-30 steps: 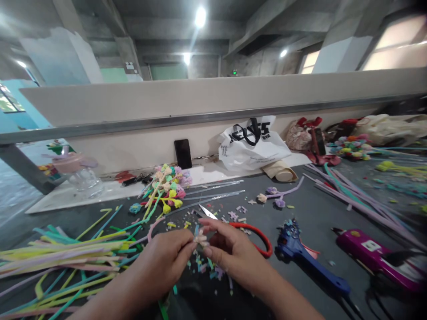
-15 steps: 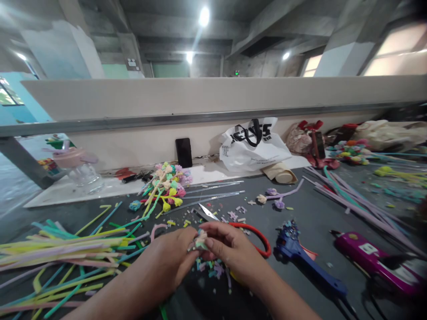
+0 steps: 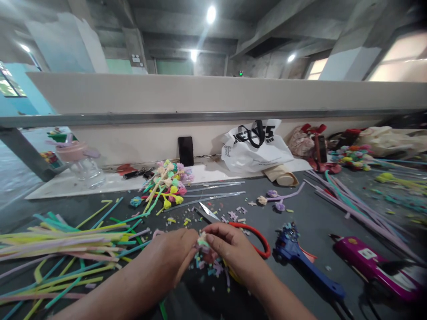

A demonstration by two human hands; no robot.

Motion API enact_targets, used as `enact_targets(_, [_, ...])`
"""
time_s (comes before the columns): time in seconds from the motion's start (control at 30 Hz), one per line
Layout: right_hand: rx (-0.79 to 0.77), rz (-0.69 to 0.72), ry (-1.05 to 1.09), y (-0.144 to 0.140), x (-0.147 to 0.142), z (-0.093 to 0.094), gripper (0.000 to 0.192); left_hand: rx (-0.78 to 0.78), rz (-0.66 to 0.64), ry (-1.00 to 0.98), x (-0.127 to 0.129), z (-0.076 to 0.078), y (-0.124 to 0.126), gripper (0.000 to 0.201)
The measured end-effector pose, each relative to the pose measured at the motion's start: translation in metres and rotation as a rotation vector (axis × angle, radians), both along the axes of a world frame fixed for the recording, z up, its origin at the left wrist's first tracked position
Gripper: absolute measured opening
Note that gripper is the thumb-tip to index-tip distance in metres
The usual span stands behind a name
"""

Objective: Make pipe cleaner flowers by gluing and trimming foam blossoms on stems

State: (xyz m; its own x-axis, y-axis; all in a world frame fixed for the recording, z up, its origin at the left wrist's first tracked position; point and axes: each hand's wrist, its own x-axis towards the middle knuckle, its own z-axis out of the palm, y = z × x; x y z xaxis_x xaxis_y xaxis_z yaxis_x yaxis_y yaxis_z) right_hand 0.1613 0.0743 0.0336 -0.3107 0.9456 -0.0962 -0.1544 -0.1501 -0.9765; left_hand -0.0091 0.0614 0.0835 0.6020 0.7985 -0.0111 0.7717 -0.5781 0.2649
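Note:
My left hand [image 3: 171, 260] and my right hand [image 3: 231, 251] meet at the fingertips low in the middle of the view. Between them they pinch a small pale rolled pipe-cleaner flower [image 3: 202, 240]. A pink pipe-cleaner stem [image 3: 156, 232] curls out to the left of my left hand. Red-handled scissors [image 3: 248, 231] lie on the dark table [image 3: 310, 213] just behind my right hand, blades pointing up-left. Small coloured cuttings [image 3: 213, 269] are scattered under my hands.
A pile of coloured pipe cleaners [image 3: 60, 249] lies at left, a bunch of finished flowers [image 3: 168, 182] behind. A blue glue gun [image 3: 300, 262] and a magenta glue gun [image 3: 370, 262] lie at right. A phone [image 3: 186, 151], white bag [image 3: 255, 144] and jar [image 3: 80, 164] stand by the wall.
My hands have stayed together on the small flower, fingers shifting slightly as they work it. The view has tilted a little; nothing else on the table moved.

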Motion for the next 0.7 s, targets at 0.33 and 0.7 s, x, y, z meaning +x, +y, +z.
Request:
enact_targets(0.33, [0.010, 0.002, -0.063, -0.001, -0.002, 0.001, 0.025, -0.088, -0.021, -0.104, -0.004, 0.002, 0.000, 0.025])
enact_targets(0.7, [-0.007, -0.014, -0.055, -0.006, -0.001, 0.006, 0.017, -0.125, 0.027, -0.257, -0.004, -0.012, 0.002, 0.023])
